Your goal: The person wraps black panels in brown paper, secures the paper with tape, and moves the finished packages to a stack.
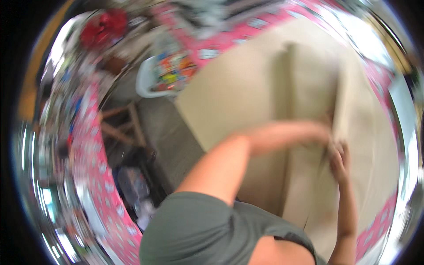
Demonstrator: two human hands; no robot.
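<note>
Both hands at the fold of a big beige cardboard sheet [247,92], spread over a pink patterned table [95,168]. Left hand [320,132] reaching across, pressed against the raised flap [349,101] (grip blurred, cannot tell). Right hand [339,160] just beneath, fingers curled on the flap's edge. White tub [145,79] well apart, upper left.

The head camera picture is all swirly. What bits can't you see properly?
- Left hand: fingers blurred and partly behind the raised cardboard flap, so its grip is unclear.
- Right hand: blurred against the cardboard; fingers can't be told apart.
- Red thing, top left: too smeared to name.
- Colourful items in the white tub: too blurred to name.
</note>
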